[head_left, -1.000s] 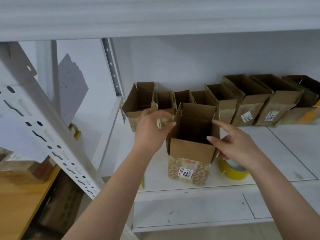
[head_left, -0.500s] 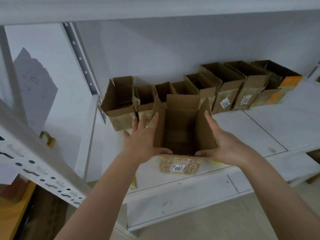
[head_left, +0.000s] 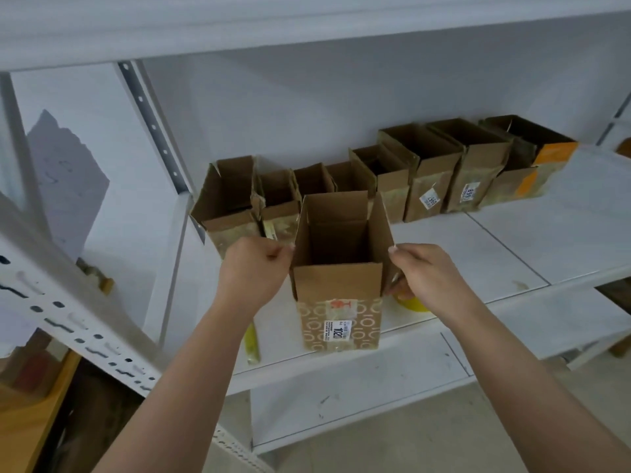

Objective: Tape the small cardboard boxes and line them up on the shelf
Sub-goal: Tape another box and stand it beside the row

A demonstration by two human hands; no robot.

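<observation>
An open cardboard box (head_left: 339, 302) with a white "1020" label stands upright at the front of the white shelf (head_left: 495, 268), its four top flaps raised. My left hand (head_left: 252, 271) pinches the edge of the left flap. My right hand (head_left: 426, 274) pinches the edge of the right flap. Behind it, several open cardboard boxes (head_left: 426, 179) stand in a row along the back wall. A yellow tape roll (head_left: 411, 303) lies on the shelf just right of the box, mostly hidden by my right hand.
A perforated white shelf upright (head_left: 68, 315) slants across the left foreground. A second upright (head_left: 150, 124) stands at the back left. A yellow object (head_left: 252, 343) lies at the shelf's front edge left of the box. A wooden surface (head_left: 30, 414) is at the lower left.
My hands held the box by its sides and set it upright on the shelf front. Both have moved up and now pinch the left and right flaps.
</observation>
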